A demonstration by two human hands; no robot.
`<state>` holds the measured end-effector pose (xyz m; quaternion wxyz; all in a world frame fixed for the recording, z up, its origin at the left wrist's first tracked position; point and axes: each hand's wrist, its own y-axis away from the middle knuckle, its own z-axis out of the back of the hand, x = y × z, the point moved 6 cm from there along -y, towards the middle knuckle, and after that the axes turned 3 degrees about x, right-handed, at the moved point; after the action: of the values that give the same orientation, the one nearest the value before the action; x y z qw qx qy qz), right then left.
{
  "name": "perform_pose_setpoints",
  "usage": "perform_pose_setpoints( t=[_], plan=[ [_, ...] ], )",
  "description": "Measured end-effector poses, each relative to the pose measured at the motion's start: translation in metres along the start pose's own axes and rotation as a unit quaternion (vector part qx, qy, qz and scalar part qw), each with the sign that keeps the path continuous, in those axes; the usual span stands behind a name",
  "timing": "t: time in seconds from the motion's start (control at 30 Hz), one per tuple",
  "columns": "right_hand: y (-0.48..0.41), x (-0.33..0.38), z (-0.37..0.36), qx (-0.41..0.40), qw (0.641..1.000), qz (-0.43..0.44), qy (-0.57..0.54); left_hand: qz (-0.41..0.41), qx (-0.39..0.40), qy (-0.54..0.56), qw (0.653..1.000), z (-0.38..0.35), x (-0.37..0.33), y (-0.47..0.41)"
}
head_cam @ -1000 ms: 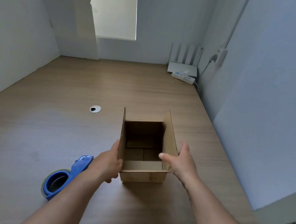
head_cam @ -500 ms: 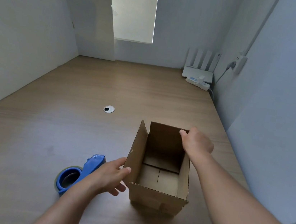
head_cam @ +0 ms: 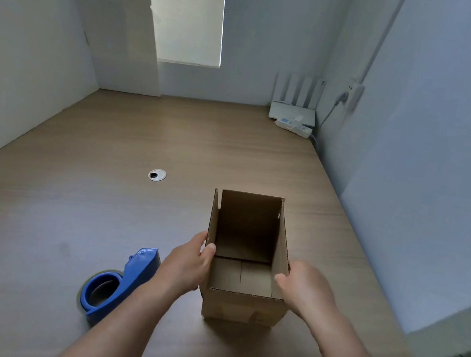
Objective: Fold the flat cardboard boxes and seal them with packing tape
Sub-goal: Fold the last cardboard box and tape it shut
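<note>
brown box [head_cam: 241, 308], blue tape dispenser [head_cam: 125, 280] (wood-grain table [head_cam: 106, 191])

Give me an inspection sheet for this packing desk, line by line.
Surface: wooden table, with a round grommet hole.
Job's things: cardboard box upright, top open; blue tape dispenser lying left of it.
Clutter: router and power strip in the far right corner.
Grippers: left hand grips the box's left wall; right hand holds its right wall.
Cables: one cable hangs from the wall socket.
Surroundings: white boards leaning at left; window blind behind.

Both hands grip the open cardboard box [head_cam: 241, 305] on the tabletop [head_cam: 106, 191]: left hand [head_cam: 187, 265] and right hand [head_cam: 306, 292] at its sides; blue tape dispenser [head_cam: 115, 282] just left.
</note>
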<state>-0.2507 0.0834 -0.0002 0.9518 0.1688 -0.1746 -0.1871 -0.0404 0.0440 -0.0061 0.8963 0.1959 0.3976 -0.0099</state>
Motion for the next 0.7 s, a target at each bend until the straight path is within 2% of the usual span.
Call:
perform_pose_setpoints(
  t=[0.13,0.2,0.37,0.47,0.6,0.7],
  plan=[
    [0.008,-0.003,0.025,-0.138,0.988,0.015,-0.074,-0.017,-0.023,-0.006,1.0,0.009,-0.005,-0.003],
    [0.017,0.003,0.043,-0.171,0.98,0.044,-0.096,-0.031,-0.037,-0.003,0.999,0.019,-0.01,-0.004],
    [0.044,0.031,0.078,-0.204,0.953,0.168,-0.147,-0.047,-0.096,0.018,0.994,0.05,-0.018,0.025],
    [0.052,0.056,0.085,-0.215,0.939,0.235,-0.132,-0.046,-0.155,0.053,0.985,0.072,-0.011,0.055],
    [0.067,0.083,0.077,-0.201,0.926,0.305,-0.093,-0.008,-0.265,0.038,0.963,0.088,0.002,0.107],
    [0.086,0.096,0.065,-0.2,0.906,0.363,-0.089,0.031,-0.317,0.041,0.947,0.082,0.016,0.152]
  ],
)
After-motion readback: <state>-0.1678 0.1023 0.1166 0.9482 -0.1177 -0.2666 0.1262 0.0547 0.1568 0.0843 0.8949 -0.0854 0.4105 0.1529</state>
